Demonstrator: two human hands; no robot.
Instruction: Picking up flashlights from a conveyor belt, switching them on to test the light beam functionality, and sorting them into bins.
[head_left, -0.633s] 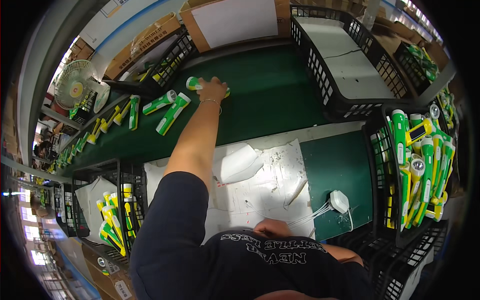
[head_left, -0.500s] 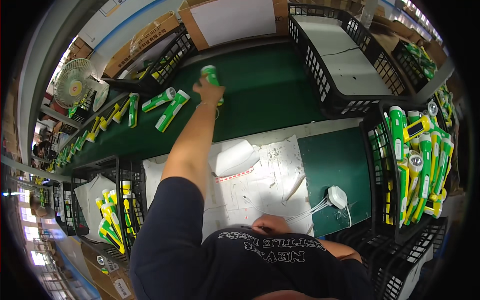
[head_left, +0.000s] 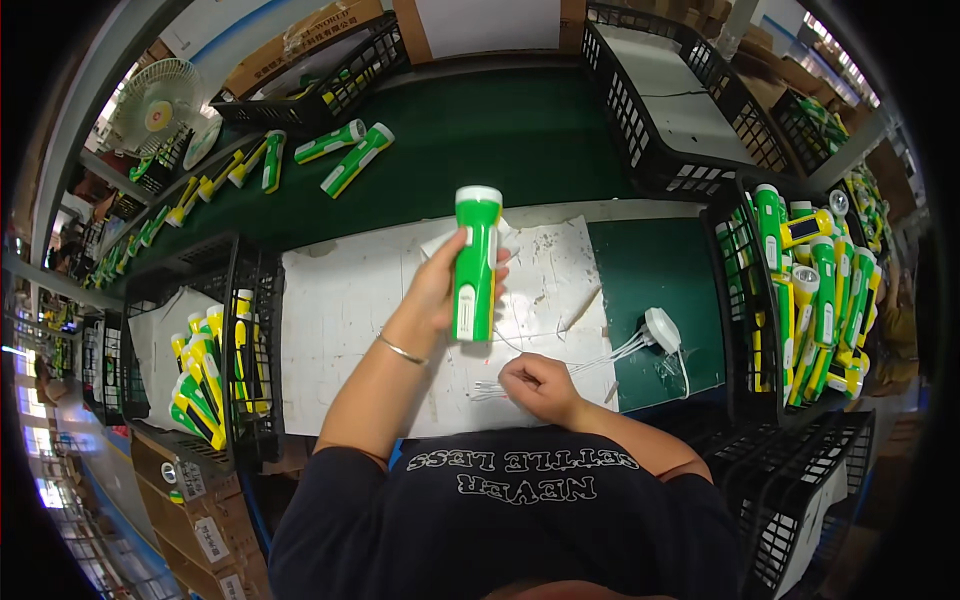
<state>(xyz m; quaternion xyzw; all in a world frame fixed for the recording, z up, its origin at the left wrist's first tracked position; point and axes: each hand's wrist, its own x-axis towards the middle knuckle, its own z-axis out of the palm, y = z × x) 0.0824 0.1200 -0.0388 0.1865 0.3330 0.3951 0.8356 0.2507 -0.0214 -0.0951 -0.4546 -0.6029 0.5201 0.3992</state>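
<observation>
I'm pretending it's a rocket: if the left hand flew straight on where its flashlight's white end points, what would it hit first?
Across the green surface, the left hand and flashlight would probably hit the white-faced cardboard box, though height is hard to judge.

Left hand (head_left: 437,288): fingers mostly hidden behind flashlight (head_left: 477,260); only tips show at its right edge. White cables (head_left: 614,354): middle stretch hidden by right hand (head_left: 545,388); grip on them cannot be told. Cardboard box (head_left: 411,30): top cut off by upper edge. Farthest flashlights (head_left: 108,264), left: too small, blurred to count.
</observation>
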